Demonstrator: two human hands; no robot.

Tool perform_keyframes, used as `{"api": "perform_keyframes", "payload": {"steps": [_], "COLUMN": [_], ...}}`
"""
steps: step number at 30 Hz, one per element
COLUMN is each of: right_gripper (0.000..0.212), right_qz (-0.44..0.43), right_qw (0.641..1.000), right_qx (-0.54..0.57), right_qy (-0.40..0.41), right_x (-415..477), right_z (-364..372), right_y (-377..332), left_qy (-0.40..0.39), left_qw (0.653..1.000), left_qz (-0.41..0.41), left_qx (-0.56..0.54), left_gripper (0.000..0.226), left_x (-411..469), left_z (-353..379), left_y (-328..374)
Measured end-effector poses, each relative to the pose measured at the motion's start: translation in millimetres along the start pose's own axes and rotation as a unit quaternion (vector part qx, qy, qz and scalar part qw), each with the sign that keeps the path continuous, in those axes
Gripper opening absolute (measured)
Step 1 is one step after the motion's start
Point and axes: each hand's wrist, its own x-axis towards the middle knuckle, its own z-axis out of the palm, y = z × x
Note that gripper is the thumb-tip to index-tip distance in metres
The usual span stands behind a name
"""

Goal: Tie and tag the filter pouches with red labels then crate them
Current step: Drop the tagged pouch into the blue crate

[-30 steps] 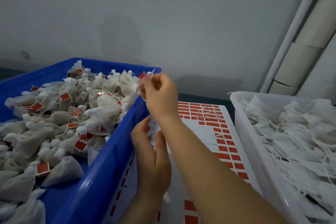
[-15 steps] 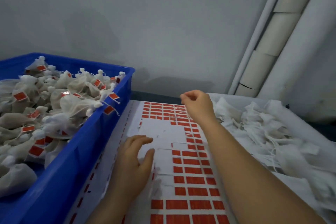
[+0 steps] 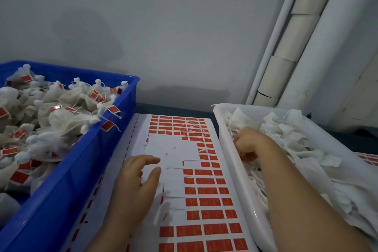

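The left hand (image 3: pixel 136 182) lies over the bare, peeled part of the label sheet (image 3: pixel 167 145), fingers loosely spread, holding nothing; the right hand (image 3: pixel 248 145) is sunk among the untied filter pouches (image 3: pixel 286 135) in the white tray (image 3: pixel 232 153), fingers curled, though whether they grip one cannot be told; tied, red-tagged pouches (image 3: pixel 61 120) fill the blue crate (image 3: pixel 88 180) on the left; the sheet sits between crate and tray.

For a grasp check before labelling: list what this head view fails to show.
Fingertips of right hand, head view: buried among pouches in the white tray; grip undecidable.
Print on red labels, head view: too small and blurred.
Blue crate, head view: cut off by the left edge.
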Motion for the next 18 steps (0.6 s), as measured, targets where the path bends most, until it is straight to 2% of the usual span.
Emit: {"api": "perform_keyframes", "payload": {"steps": [3, 6, 8, 10, 15, 18], "right_gripper": [0.005, 0.021, 0.027, 0.021, 0.027, 0.029], "right_qz": [0.003, -0.013, -0.028, -0.050, -0.160, -0.232], "right_qw": [0.998, 0.984, 0.973, 0.964, 0.901, 0.866], "right_qx": [0.026, 0.061, 0.115, 0.147, 0.259, 0.306], "right_qy": [0.060, 0.169, 0.198, 0.215, 0.310, 0.320], "right_x": [0, 1, -3, -9, -40, -67], "right_z": [-3, -14, -22, -27, -39, -46], "right_y": [-2, -8, -11, -15, -30, -44], "left_qy": [-0.009, -0.016, -0.019, -0.012, 0.054, 0.058], "left_qw": [1.000, 0.999, 0.999, 0.999, 0.997, 0.995], "left_qz": [-0.003, -0.017, -0.019, -0.017, 0.008, 0.009], "left_qx": [-0.006, -0.024, -0.029, -0.028, -0.047, -0.079], "left_gripper": [0.018, 0.017, 0.016, 0.017, 0.023, 0.015], "left_x": [1, 1, 2, 1, 2, 3], "left_z": [1, 0, 1, 3, 0, -3], "left_y": [-2, -2, -2, -2, -1, 2]}}
